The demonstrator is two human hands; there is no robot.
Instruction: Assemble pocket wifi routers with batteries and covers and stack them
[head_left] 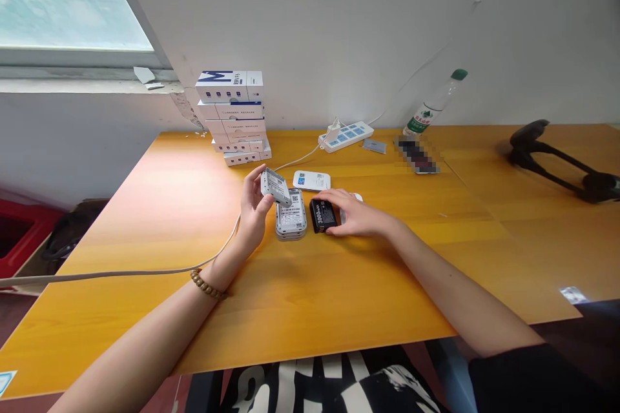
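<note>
My left hand (252, 206) is raised off the wooden table (339, 284), fingers closed around a small grey-white device (276, 185) held tilted, its label side up. Just right of it a stack of similar devices (291, 215) lies flat. My right hand (356, 214) rests on the table with its fingers on a black battery (322, 215) marked 3000mAh, pinching it at its right end. Another white device (311, 179) lies face up behind the stack. A small white piece peeks out behind my right hand.
A pile of white and blue boxes (234, 117) stands at the back. A power strip (345, 135), its white cable (145, 270), a plastic bottle (433, 106), a blurred phone (417, 153) and a black stand (562, 161) lie around. A red bin (19, 232) sits left.
</note>
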